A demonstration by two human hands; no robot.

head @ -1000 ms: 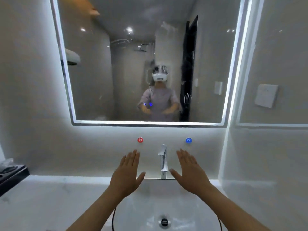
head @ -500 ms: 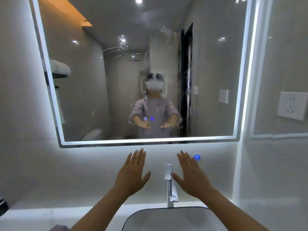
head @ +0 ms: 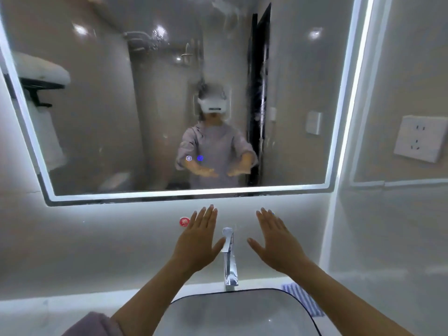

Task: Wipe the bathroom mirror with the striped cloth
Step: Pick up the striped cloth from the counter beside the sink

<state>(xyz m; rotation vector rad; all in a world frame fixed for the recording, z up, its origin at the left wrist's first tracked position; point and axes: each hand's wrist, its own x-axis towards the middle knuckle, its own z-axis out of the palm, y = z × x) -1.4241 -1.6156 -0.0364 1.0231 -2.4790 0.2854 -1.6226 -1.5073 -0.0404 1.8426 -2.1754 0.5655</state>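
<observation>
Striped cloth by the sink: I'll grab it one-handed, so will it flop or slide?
The cloth lies flat and thin beside the sink, so it will probably droop when lifted. It looks light; a pinch should do. On the glossy counter it may slide if pushed.

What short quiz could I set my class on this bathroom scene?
1. Fill in: between the left hand and the right hand stands the ____.
2. The striped cloth lies: A on the floor; B on the counter right of the basin; C inside the basin.
3. True or false: a hand holds the cloth.
Key: 1 tap; 2 B; 3 false.
</observation>
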